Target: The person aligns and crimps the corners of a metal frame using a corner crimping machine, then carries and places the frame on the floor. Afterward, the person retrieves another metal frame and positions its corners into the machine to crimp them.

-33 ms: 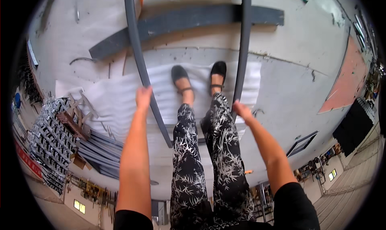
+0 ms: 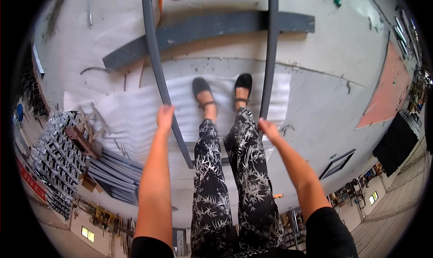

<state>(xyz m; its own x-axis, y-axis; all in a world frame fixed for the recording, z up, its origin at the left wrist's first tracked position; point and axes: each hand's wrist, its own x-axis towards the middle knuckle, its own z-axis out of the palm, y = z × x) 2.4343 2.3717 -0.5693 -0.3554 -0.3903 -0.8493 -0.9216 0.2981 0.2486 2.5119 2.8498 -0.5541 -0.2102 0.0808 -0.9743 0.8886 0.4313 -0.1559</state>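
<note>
A dark grey rectangular frame [image 2: 155,59] stands around my legs, its far bar near the top edge and its near bar partly hidden behind my trousers. My left hand [image 2: 165,117] is closed on the frame's left side bar. On the right side bar my right hand [image 2: 269,129] is closed too, a little nearer to me. Both arms stretch forward and down. Beneath the frame's far part lies a long grey beam [image 2: 212,27] on the floor, crossing under both side bars.
My black shoes [image 2: 243,83] stand on a white foam sheet [image 2: 122,111] inside the frame. To the left are stacked silvery wrapped parts [image 2: 54,154] and grey bars [image 2: 115,167]. A smaller dark frame [image 2: 338,163] and a pinkish board [image 2: 389,86] lie at right.
The frame has shifted slightly toward me in the view, and its far bar now shows. Both hands stay on the side bars, a little lower in the picture.
</note>
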